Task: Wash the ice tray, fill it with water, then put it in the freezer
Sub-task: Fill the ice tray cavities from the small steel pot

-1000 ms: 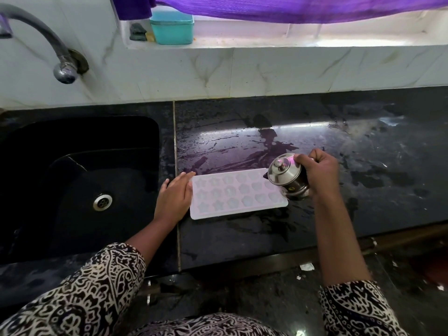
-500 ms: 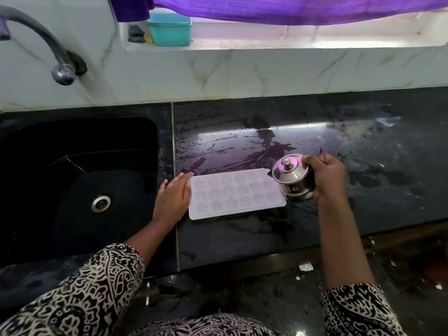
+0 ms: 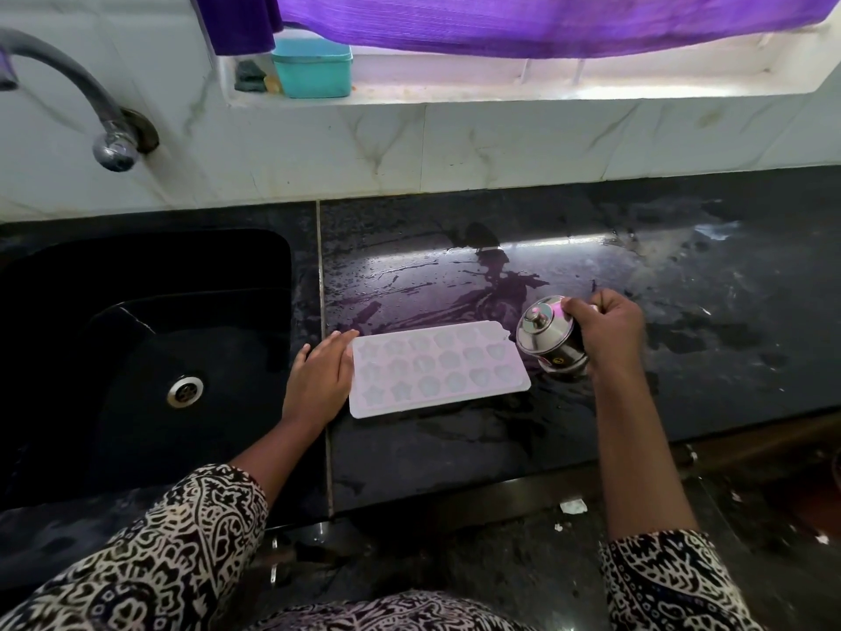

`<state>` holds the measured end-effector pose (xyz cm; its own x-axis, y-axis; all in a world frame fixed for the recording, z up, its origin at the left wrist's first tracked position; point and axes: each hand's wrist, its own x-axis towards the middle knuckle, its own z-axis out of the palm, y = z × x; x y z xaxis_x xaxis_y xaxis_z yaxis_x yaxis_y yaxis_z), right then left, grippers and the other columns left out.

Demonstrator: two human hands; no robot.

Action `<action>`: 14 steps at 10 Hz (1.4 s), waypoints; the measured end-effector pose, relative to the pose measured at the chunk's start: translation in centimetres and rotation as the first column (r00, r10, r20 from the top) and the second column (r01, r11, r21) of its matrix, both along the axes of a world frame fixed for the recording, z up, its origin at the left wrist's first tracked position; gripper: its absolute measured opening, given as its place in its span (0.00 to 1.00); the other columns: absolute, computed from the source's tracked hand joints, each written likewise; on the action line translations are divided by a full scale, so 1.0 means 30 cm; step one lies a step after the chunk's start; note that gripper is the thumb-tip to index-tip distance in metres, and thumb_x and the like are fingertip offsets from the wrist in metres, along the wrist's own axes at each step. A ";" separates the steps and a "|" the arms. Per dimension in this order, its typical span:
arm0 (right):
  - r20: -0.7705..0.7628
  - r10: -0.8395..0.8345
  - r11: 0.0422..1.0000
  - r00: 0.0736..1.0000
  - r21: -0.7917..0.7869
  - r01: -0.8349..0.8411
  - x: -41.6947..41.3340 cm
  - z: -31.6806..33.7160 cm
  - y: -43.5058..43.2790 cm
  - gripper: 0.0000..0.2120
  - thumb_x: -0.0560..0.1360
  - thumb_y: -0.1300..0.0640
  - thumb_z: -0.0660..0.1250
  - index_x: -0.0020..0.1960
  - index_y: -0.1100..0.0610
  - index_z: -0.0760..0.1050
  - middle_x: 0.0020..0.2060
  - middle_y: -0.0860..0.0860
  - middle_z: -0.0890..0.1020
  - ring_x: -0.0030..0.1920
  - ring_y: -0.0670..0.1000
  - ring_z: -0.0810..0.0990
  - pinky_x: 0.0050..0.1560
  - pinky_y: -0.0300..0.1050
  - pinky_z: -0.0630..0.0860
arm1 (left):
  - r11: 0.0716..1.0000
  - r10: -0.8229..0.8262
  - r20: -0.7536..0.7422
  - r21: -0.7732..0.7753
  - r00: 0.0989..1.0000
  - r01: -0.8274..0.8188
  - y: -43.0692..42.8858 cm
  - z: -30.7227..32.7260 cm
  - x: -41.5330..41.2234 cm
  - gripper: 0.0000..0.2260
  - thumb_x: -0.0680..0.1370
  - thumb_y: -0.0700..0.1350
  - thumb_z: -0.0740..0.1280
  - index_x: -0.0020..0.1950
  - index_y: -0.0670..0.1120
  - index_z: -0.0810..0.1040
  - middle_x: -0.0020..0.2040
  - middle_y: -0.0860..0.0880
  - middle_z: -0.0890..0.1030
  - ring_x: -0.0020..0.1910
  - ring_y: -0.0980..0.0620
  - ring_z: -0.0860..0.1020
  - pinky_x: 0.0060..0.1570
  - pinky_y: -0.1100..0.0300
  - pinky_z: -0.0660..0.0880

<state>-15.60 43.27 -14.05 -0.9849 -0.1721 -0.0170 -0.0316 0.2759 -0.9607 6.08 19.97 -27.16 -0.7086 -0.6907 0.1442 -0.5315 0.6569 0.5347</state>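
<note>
A pale, flat ice tray (image 3: pixel 437 368) with star and heart shaped cells lies on the wet black counter (image 3: pixel 455 448), right of the sink. My left hand (image 3: pixel 318 380) lies flat against the tray's left edge, fingers straight. My right hand (image 3: pixel 605 332) grips a small steel lidded pot (image 3: pixel 548 337), tilted toward the tray's right end, its lid knob facing the tray.
A black sink (image 3: pixel 136 357) with a steel drain (image 3: pixel 184 390) lies at the left, under a curved tap (image 3: pixel 109 143). A teal box (image 3: pixel 311 68) stands on the window ledge below a purple curtain (image 3: pixel 500 20). The floor shows beyond the counter's front edge.
My right hand has drawn the steel pot a little to the right, off the tray's right end. My left hand and the tray have stayed put.
</note>
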 end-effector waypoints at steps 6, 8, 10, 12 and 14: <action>-0.022 0.001 0.998 1.000 0.060 0.001 -0.006 0.010 0.001 0.15 0.71 0.61 0.69 0.32 0.54 0.65 0.32 0.54 0.75 0.31 0.49 0.74 0.32 0.43 0.75 | 1.000 0.003 -0.008 -0.004 1.000 -0.003 0.000 -0.001 0.001 0.17 0.83 0.47 0.53 0.71 0.51 0.70 0.70 0.51 0.73 0.73 0.56 0.64 0.72 0.51 0.53; -0.026 0.002 0.997 1.000 0.074 0.000 -0.011 0.007 0.000 0.14 0.72 0.60 0.69 0.33 0.54 0.66 0.36 0.57 0.78 0.33 0.50 0.76 0.35 0.45 0.76 | 1.000 0.002 -0.004 -0.009 1.000 -0.002 0.000 -0.002 -0.001 0.17 0.83 0.47 0.53 0.70 0.51 0.70 0.70 0.51 0.73 0.73 0.56 0.64 0.72 0.51 0.53; -0.023 0.001 0.997 1.000 0.073 0.000 -0.013 0.002 -0.002 0.13 0.72 0.60 0.69 0.34 0.54 0.66 0.37 0.57 0.78 0.35 0.51 0.77 0.37 0.48 0.79 | 1.000 0.000 -0.003 -0.010 1.000 0.000 -0.001 -0.003 0.001 0.17 0.83 0.47 0.53 0.71 0.51 0.70 0.70 0.50 0.73 0.73 0.56 0.64 0.72 0.51 0.53; -0.013 0.009 0.998 1.000 0.061 -0.008 -0.016 0.004 0.000 0.13 0.72 0.60 0.69 0.34 0.54 0.67 0.37 0.57 0.78 0.35 0.51 0.78 0.37 0.47 0.79 | 1.000 -0.001 -0.001 -0.005 1.000 0.001 0.001 0.000 -0.001 0.17 0.83 0.47 0.52 0.71 0.51 0.70 0.70 0.50 0.72 0.73 0.56 0.63 0.72 0.51 0.53; 0.016 -0.002 0.999 1.000 0.042 0.001 -0.025 0.003 0.008 0.14 0.71 0.61 0.69 0.33 0.54 0.66 0.37 0.57 0.78 0.35 0.51 0.76 0.35 0.46 0.78 | 1.000 -0.007 -0.008 -0.012 1.000 0.006 -0.002 -0.004 0.001 0.17 0.83 0.47 0.52 0.70 0.51 0.70 0.70 0.50 0.73 0.73 0.55 0.64 0.72 0.50 0.54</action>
